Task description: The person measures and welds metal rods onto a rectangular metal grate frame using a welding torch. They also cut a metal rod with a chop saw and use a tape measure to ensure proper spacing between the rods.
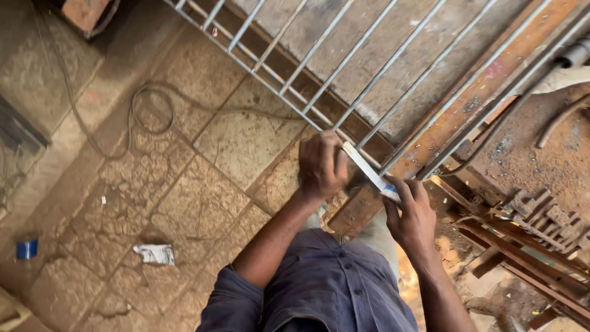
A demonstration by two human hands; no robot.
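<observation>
A grey metal grille (344,61) of parallel bars lies across a rusty steel workbench (473,98). My left hand (321,165) grips the near edge bar of the grille by its corner. My right hand (410,214) holds the lower end of a flat pale metal strip (367,169) that runs up towards my left hand along the grille's edge. Both forearms come out of rolled blue-grey shirt sleeves at the bottom of the view.
Rusty scrap bars and angle pieces (528,221) are heaped at the right. A thin cable (150,107) loops over the stone-tiled floor. A crumpled paper scrap (155,253) and a small blue can (26,248) lie on the floor at left.
</observation>
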